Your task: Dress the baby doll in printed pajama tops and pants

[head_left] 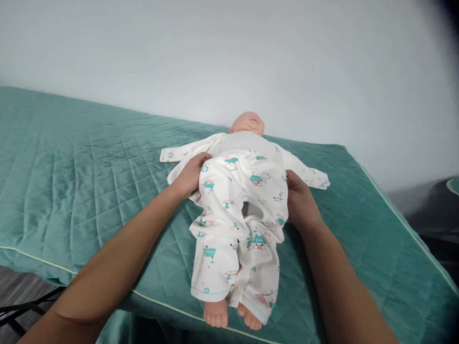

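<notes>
A baby doll (247, 123) lies on its back with its head toward the wall and its bare feet toward me. It wears a white long-sleeved top (193, 146) and white baby pants (222, 191) printed with small teal and pink pictures. An opening shows at the crotch of the pants. My left hand (191, 176) is closed on the waist edge of the pants at the left side. At the right side my right hand (299, 198) grips the same waist, its fingers partly hidden behind the cloth.
The doll rests on a green quilted cover (107, 172) over a bed or table, with light piping along its edges. A pale wall (215, 57) stands behind. Black metal legs (28, 306) show at lower left, and a dark object (426, 205) sits beyond the right edge.
</notes>
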`<state>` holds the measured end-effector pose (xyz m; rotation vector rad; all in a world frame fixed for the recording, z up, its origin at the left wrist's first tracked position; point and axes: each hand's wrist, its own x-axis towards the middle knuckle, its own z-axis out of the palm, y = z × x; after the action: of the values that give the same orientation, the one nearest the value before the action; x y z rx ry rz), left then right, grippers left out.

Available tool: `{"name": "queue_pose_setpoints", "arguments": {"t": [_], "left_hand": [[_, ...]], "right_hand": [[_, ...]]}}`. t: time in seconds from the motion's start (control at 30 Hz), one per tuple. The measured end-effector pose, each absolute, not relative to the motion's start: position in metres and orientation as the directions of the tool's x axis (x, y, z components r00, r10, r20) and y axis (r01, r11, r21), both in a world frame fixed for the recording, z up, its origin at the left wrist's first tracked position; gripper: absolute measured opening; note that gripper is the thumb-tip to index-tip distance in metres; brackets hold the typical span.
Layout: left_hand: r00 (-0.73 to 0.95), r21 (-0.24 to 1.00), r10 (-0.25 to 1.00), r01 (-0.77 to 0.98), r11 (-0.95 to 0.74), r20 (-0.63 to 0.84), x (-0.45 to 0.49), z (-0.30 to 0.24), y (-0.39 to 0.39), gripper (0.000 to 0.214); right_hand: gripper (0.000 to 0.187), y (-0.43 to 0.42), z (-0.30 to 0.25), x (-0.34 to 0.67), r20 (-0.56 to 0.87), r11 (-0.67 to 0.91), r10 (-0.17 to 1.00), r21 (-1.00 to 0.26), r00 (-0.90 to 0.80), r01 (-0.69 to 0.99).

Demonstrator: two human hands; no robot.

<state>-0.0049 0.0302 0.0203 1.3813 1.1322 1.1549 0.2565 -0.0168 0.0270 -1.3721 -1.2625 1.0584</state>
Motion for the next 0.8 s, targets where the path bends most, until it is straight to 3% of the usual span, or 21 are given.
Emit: {"name": "queue_pose_setpoints", "arguments": {"t": [0.23,0.57,0.8], "left_hand": [[0.009,0.961,0.967,0.111,-0.254,0.255,-0.009,0.013,0.039,0.004],[0.155,0.828,0.834,0.119,-0.548,0.529,-0.016,0.014,0.049,0.012],[0.118,0.812,0.818,0.109,-0.574,0.563,-0.015,0.008,0.054,0.028]], "right_hand": [[0.021,-0.017,0.029,0.255,-0.028,-0.058,0.991,-0.970,0.129,0.238],[0.022,-0.013,0.028,0.258,-0.006,-0.047,0.993,-0.937,0.118,0.347],[0.030,-0.010,0.028,0.256,0.029,-0.072,0.979,-0.875,0.200,0.479]]}}
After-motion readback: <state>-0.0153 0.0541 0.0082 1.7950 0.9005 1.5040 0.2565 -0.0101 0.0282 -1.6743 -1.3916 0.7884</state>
